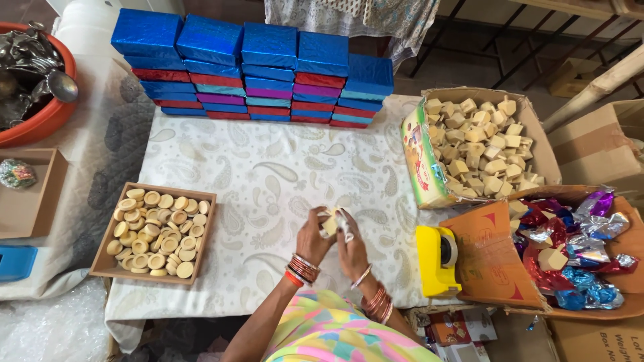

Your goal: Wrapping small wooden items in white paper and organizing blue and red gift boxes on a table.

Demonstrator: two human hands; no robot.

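Now pinching a pale sweet cube (pixel 330 224) in silver wrapper, lower centre: left hand (pixel 312 236) gripping it, right hand (pixel 351 247) grasping the foil, raised off the worktop (pixel 268 181) for folding room.

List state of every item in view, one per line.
Left hand: gripping the small tan block in pale wrapper.
Right hand: on the same wrapper.
Shallow brown tray of round tan discs: open, full.
Cardboard box of tan cubes: open, heaped.
Carton of shiny foil-wrapped pieces: open.
Stack of blue foil-wrapped flat boxes: closed, stacked.
Yellow tape dispenser: resting, untouched.
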